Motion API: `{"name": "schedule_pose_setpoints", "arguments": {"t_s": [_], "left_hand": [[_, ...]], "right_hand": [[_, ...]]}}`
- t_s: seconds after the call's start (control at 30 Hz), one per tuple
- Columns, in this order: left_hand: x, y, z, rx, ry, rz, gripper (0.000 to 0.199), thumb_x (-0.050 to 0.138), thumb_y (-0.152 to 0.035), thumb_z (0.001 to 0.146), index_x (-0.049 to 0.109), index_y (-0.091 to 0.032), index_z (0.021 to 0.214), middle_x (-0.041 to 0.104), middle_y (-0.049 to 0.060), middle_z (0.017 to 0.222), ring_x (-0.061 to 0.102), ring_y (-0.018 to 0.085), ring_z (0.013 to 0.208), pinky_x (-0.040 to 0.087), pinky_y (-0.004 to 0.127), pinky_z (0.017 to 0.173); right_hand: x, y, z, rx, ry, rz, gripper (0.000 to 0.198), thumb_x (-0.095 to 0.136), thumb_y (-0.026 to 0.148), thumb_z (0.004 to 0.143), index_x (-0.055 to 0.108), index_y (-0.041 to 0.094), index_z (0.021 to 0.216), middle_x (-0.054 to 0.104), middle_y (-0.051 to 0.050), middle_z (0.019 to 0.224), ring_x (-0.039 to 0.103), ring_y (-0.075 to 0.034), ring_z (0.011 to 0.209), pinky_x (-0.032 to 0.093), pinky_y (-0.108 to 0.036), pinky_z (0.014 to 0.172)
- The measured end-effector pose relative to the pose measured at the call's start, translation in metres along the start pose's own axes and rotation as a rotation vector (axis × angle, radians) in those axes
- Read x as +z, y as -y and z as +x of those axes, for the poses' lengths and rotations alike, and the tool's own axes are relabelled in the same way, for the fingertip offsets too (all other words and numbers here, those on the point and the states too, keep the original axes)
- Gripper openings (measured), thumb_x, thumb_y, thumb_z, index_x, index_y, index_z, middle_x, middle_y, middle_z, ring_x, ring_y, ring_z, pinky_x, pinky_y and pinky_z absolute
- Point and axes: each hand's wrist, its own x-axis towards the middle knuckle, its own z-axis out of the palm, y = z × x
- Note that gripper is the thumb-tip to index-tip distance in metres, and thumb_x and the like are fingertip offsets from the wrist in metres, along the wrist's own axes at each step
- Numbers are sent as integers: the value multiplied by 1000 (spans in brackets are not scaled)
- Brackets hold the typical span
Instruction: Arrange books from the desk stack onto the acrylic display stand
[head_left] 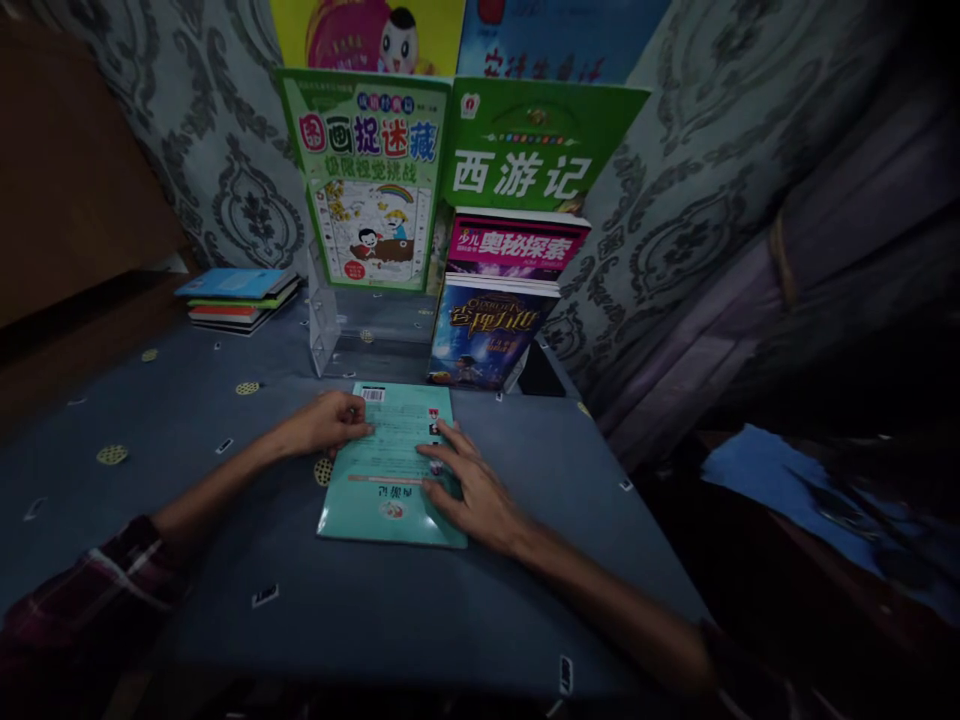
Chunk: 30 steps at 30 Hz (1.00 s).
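Note:
A teal book [397, 450] lies flat on the table, back cover up, its print upside down to me and a barcode at the far left corner. My left hand [330, 422] is at the book's left edge, fingers curled and closed on that edge. Across the right side of the cover rests my right hand [472, 490], its fingers spread and touching the book. Just beyond the book stands a clear display rack [322, 320], which carries a light green picture book [367, 180], a green book [540, 145], a pink book [517, 243] and a dark blue book [491, 330].
A small stack of books [244, 285] lies at the table's back left. Higher on the rack are a yellow book [442, 30] and a blue book [562, 35]. Patterned wallpaper [259, 200] is behind, and a curtain [720, 290] hangs at right past the table edge.

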Motion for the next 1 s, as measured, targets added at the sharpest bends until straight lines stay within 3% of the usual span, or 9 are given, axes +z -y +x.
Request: {"name": "schedule_pose_setpoints", "arguments": {"t_s": [0.13, 0.27, 0.43, 0.7, 0.8, 0.87, 0.93, 1.0], "left_hand": [[-7, 1, 2, 11, -130, 115, 34, 64, -47, 84, 49, -21, 68, 50, -6, 51, 50, 11, 43, 38, 23, 46], [-9, 1, 4, 49, -169, 205, 32, 59, -43, 86, 48, -21, 67, 50, -4, 55, 47, 11, 49, 34, 25, 52], [-10, 1, 4, 99, -281, 375, 23, 58, -39, 86, 53, -20, 75, 55, -3, 64, 48, 13, 59, 32, 26, 57], [-6, 14, 9, 143, -374, 366, 23, 53, -40, 88, 53, -20, 77, 53, -4, 64, 47, 13, 59, 35, 26, 61], [0, 15, 7, 122, -432, 422, 20, 51, -36, 91, 61, -20, 97, 56, -3, 65, 51, 15, 60, 37, 26, 63], [4, 13, 6, 80, -461, 495, 34, 50, -34, 92, 61, -19, 121, 60, -2, 68, 55, 17, 62, 38, 28, 64], [7, 11, 5, 31, -473, 581, 44, 48, -34, 94, 58, -17, 134, 67, 2, 74, 60, 21, 66, 40, 30, 65], [9, 8, 5, -2, -469, 649, 46, 47, -33, 95, 60, -17, 136, 72, 7, 81, 66, 24, 73, 43, 32, 68]], "right_hand": [[1, 4, 6, -9, 27, -31, 48, 57, 39, 96, 59, 21, 141, 31, -17, 165, 19, -40, 154, 29, -68, 119], [-2, 4, 9, -23, 38, -74, 49, 60, 36, 94, 59, 23, 141, 35, -15, 164, 23, -40, 153, 26, -69, 120], [-2, 1, 18, -5, 37, -87, 47, 56, 38, 96, 60, 20, 139, 39, -16, 162, 26, -40, 153, 27, -66, 121], [3, -5, 23, -53, -9, -133, 47, 56, 36, 95, 61, 20, 139, 44, -15, 159, 28, -40, 152, 31, -67, 119], [-3, 9, 30, -83, -31, -240, 42, 54, 35, 96, 64, 18, 133, 47, -16, 156, 27, -42, 152, 23, -71, 120], [-4, 23, 44, -137, -40, -275, 41, 51, 32, 98, 64, 16, 132, 46, -18, 157, 27, -39, 153, 20, -68, 122], [1, 37, 66, -185, 36, -243, 44, 49, 28, 98, 58, 12, 139, 46, -19, 156, 33, -33, 151, 25, -59, 124], [10, 47, 90, -195, 105, -235, 48, 48, 25, 99, 51, 10, 145, 43, -19, 159, 34, -30, 151, 25, -55, 126]]}}
